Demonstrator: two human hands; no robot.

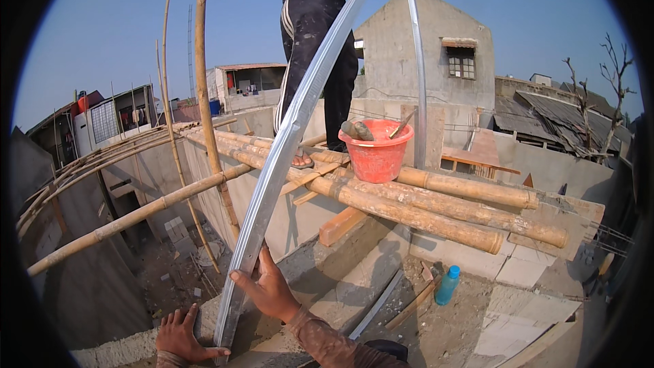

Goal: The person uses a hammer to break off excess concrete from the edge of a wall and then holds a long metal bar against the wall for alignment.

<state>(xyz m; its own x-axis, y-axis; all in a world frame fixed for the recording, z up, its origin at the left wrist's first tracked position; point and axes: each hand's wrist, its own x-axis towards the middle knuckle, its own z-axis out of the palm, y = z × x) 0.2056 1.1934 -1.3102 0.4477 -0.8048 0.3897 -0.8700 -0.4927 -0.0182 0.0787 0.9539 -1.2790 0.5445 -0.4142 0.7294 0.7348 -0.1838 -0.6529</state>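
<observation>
A long silvery metal channel (pixel 272 163) leans up and away from the top of a concrete wall (pixel 340 259). My right hand (pixel 271 292) grips its lower part, thumb across the front face and fingers behind the edge. At the foot of the channel, my left hand (pixel 182 338) rests on the wall top with fingers spread, its thumb touching or very near the metal. Beyond, a person (pixel 317 41) in dark striped trousers stands on the bamboo poles (pixel 409 208). That person's hands are beside the channel's upper part, one holding a thin tool.
A red bucket (pixel 377 157) with tools in it sits on the bamboo. A second metal channel (pixel 417 75) rises behind it. Below right are a blue bottle (pixel 447 286) and a metal strip (pixel 378 303). Left of the wall is a deep drop with rubble (pixel 180 238) and upright bamboo (pixel 206 75).
</observation>
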